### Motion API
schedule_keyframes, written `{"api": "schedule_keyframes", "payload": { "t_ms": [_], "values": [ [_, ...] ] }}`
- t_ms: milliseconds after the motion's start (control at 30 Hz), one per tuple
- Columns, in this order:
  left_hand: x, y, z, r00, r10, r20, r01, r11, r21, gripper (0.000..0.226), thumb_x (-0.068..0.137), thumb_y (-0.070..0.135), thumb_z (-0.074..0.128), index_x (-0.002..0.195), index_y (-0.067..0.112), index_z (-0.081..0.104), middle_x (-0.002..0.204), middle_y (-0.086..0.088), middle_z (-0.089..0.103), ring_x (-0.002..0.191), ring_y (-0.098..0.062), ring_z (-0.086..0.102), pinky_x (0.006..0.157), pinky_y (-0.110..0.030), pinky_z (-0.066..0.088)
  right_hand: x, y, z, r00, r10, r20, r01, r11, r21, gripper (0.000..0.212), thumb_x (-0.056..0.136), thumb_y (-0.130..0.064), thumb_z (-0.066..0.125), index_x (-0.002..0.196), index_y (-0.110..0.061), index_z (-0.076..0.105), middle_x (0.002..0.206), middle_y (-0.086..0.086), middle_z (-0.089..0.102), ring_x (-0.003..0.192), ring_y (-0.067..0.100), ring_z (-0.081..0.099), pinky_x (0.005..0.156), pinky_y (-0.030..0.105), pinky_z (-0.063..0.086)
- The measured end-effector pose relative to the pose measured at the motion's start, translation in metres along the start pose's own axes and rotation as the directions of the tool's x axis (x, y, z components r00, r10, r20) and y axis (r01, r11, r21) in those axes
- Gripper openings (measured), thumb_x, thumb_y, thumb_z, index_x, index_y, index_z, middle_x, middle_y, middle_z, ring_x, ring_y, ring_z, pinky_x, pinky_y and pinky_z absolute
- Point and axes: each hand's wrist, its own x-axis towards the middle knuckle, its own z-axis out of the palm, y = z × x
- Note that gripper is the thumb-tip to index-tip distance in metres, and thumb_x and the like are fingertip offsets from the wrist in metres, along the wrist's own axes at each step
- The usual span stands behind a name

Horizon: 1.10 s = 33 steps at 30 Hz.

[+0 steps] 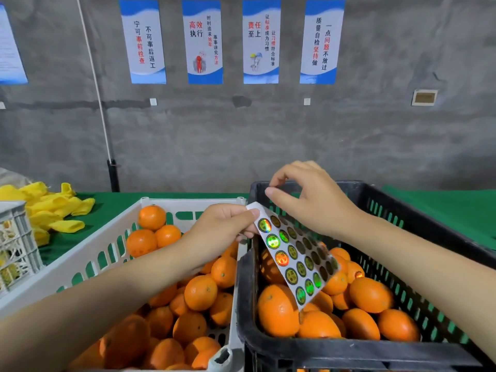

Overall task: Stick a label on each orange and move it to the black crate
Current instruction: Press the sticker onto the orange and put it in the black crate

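Head view: the left hand pinches the top corner of the sheet between thumb and fingers. The sheet hangs over the near-left part of the black crate. Its long axis slants from that corner down and to the right, printed side toward the camera, low end just above the oranges.

The right hand hovers above the sheet's top, thumb and forefinger pressed together, apparently on a peeled label; it is too small to be sure.

Unlabelled fruit waits in the white crate.

Risks, as I judge them: the label could curl onto a fingertip or fold on itself. The one-corner hold could also slip, dropping the sheet among the oranges.
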Motion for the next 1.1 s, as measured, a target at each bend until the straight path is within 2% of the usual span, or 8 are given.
{"api": "schedule_keyframes", "payload": {
  "t_ms": [67,200,333,500,667,800,933,1100],
  "values": [
    [0.001,-0.002,-0.001,0.999,-0.034,-0.035,0.033,0.998,-0.047,0.035,0.101,0.024,0.056,0.072,0.013,0.074,0.069,0.0,0.073,0.064,-0.004,0.063,0.057,-0.013,0.049,-0.002,0.002,0.001,0.991,-0.067,0.112,0.067,0.998,0.006,0.016,0.089,-0.038,0.065,0.1,-0.027,0.07,0.099,-0.011,0.064,0.101,0.012,0.053,0.093,0.041,0.044],
    [0.003,-0.003,-0.005,0.997,-0.055,-0.063,0.049,0.995,-0.085,0.037,0.1,0.03,0.057,0.071,0.018,0.078,0.074,-0.002,0.075,0.064,-0.002,0.063,0.054,-0.011,0.047,-0.006,0.004,0.008,0.946,-0.117,0.302,0.116,0.993,0.02,0.035,0.086,-0.043,0.071,0.117,-0.028,0.07,0.11,-0.013,0.063,0.106,0.008,0.052,0.094,0.034,0.045],
    [0.004,-0.002,-0.008,0.994,-0.081,-0.075,0.071,0.989,-0.128,0.036,0.097,0.035,0.061,0.069,0.025,0.081,0.073,-0.001,0.076,0.061,-0.001,0.065,0.054,-0.011,0.048,-0.005,0.004,0.009,0.95,-0.126,0.287,0.114,0.992,0.061,0.04,0.084,-0.044,0.073,0.122,-0.029,0.068,0.109,-0.014,0.064,0.103,0.003,0.056,0.09,0.033,0.05],
    [0.005,-0.003,-0.009,0.992,-0.12,-0.044,0.11,0.978,-0.176,0.035,0.095,0.034,0.063,0.069,0.022,0.081,0.082,-0.005,0.078,0.067,-0.004,0.068,0.056,-0.012,0.05,-0.007,0.002,0.011,0.957,-0.116,0.267,0.1,0.992,0.074,0.035,0.085,-0.041,0.074,0.116,-0.027,0.071,0.1,-0.014,0.064,0.094,0.005,0.059,0.081,0.033,0.052],
    [0.003,-0.005,-0.009,0.999,-0.037,-0.029,0.033,0.99,-0.137,0.034,0.097,0.03,0.06,0.071,0.024,0.081,0.076,-0.001,0.076,0.07,-0.005,0.067,0.064,-0.014,0.052,-0.008,0.0,0.012,0.962,-0.1,0.254,0.07,0.989,0.127,0.028,0.084,-0.041,0.073,0.105,-0.023,0.076,0.092,-0.011,0.066,0.087,0.007,0.061,0.075,0.035,0.053],
    [0.002,-0.006,-0.009,0.999,0.045,-0.02,-0.046,0.997,-0.057,0.034,0.097,0.028,0.059,0.07,0.025,0.08,0.075,-0.004,0.073,0.075,-0.009,0.066,0.072,-0.019,0.054,-0.009,-0.003,0.009,0.964,-0.117,0.24,0.067,0.977,0.204,0.034,0.08,-0.051,0.069,0.096,-0.023,0.078,0.082,-0.011,0.067,0.078,0.005,0.061,0.067,0.029,0.052],
    [0.003,-0.01,-0.01,0.998,0.065,-0.004,-0.065,0.998,-0.005,0.034,0.098,0.027,0.058,0.071,0.023,0.079,0.078,-0.01,0.073,0.081,-0.017,0.066,0.088,-0.036,0.054,-0.008,-0.004,0.007,0.949,-0.125,0.288,0.059,0.972,0.227,0.032,0.084,-0.048,0.067,0.098,-0.022,0.079,0.085,-0.006,0.069,0.079,0.009,0.064,0.07,0.039,0.053],
    [0.005,-0.012,-0.014,0.995,0.096,0.015,-0.096,0.994,0.057,0.023,0.096,0.026,0.061,0.086,0.015,0.079,0.078,-0.003,0.073,0.079,-0.011,0.065,0.081,-0.031,0.055,-0.008,-0.004,0.007,0.943,-0.094,0.32,-0.003,0.957,0.29,0.029,0.088,-0.047,0.065,0.1,-0.025,0.079,0.089,-0.007,0.071,0.085,0.008,0.066,0.074,0.039,0.054]
  ]
}}
